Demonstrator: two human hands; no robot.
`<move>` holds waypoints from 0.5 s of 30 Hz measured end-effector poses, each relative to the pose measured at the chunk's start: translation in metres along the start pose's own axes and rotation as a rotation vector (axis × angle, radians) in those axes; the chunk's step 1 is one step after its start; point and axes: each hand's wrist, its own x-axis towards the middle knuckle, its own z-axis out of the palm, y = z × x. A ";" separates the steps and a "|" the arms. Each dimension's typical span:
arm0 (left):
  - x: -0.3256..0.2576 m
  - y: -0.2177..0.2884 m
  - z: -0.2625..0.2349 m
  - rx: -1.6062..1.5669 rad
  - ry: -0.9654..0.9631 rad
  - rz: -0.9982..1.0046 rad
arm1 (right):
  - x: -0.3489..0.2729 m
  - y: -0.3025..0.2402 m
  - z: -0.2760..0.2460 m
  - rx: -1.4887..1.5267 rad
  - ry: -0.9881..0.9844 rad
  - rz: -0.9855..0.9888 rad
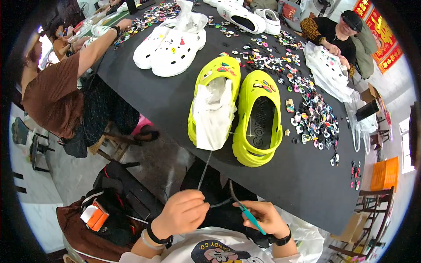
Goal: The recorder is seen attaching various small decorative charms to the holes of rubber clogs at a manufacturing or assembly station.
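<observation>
My left hand (182, 212) is closed in a fist at the near edge of the table. A thin grey rod or strip (204, 171) runs from it up to the green clogs. In my right hand (267, 217) is a teal-handled tool (252, 219) with a dark, curved end; its exact kind is unclear. A dark curved strip (220, 203) spans the gap between my hands. Beyond them stand a lime-green left clog (220, 65), stuffed with white paper (212, 118), and a lime-green right clog (275, 109) with its insole showing. Both carry colourful charms on the toes.
White clogs (169, 52) stand at the far left, more white clogs (240, 18) at the back. Loose charms (313, 116) are heaped along the right of the black table (298, 188). One person (52, 92) works at left; another (340, 39) handles a bagged white clog at far right.
</observation>
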 end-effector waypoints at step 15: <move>0.055 -0.030 -0.058 -0.483 0.358 -0.173 | -0.074 0.000 -0.044 0.234 0.581 -0.121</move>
